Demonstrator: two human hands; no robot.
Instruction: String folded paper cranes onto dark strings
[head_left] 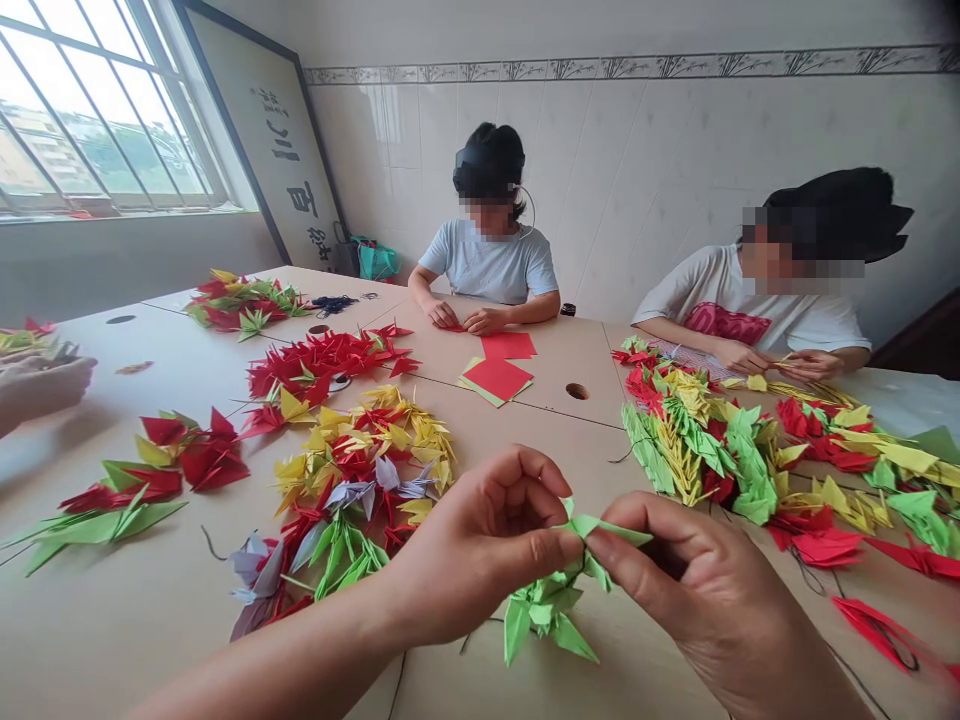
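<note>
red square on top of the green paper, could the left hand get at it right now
Probably, with a stretch: nothing visible lies between the left hand and the red square, though that hand is pinching green folded paper.

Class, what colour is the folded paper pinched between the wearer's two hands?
Light green; the folded paper shows in the head view.

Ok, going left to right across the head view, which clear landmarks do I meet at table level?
Another person's hand → far heap of folded paper → dark cord bundle → left hand → right hand → red folded strip. The left and right hands both pinch the green folded paper.
</note>
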